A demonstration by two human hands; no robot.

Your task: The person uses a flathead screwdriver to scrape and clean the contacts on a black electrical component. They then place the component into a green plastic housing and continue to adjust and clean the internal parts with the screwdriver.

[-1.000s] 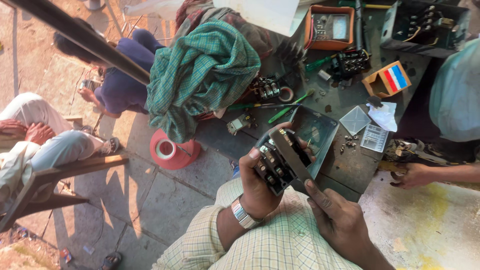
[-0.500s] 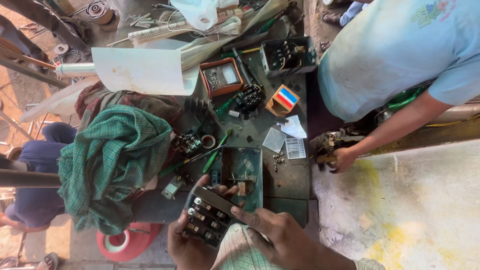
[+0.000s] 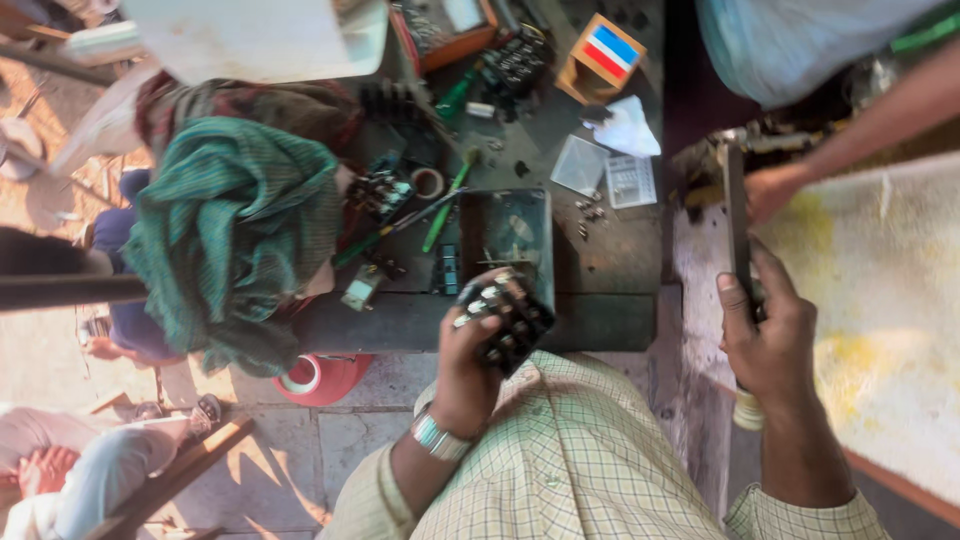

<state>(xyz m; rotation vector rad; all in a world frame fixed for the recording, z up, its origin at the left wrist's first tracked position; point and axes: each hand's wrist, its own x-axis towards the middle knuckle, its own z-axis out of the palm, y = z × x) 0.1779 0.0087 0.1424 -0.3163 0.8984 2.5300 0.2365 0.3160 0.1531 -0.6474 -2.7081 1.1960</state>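
Your left hand (image 3: 470,360) is clamped around a black electrical block (image 3: 503,318) studded with silver screw terminals, fingers curled over its top and thumb beneath, holding it just above the near edge of the bench (image 3: 600,255). A metal-banded watch (image 3: 437,437) sits on that wrist, and your checked shirt (image 3: 570,460) fills the bottom of the view. Your right hand (image 3: 770,335) is closed on a long dark flat tool (image 3: 738,230), gripping it near its lower end so the bar runs up and away from you, off to the right of the bench and well apart from the block.

Just beyond the block lies an open dark metal box (image 3: 520,235) with small parts inside. To its left rest a green-handled screwdriver (image 3: 447,200), a roll of tape (image 3: 428,183) and a few small black components. A clear plastic lid (image 3: 580,165) and a small printed card lie near the box's right side, with loose screws scattered between them. Farther back stands a small cardboard box (image 3: 600,55) with a blue, white and red face. A green checked cloth (image 3: 235,235) is heaped at the bench's left end, and a red round object (image 3: 320,378) sits on the paved floor beneath it.

At upper right, another person's hand (image 3: 770,190) rests by the far end of your tool.
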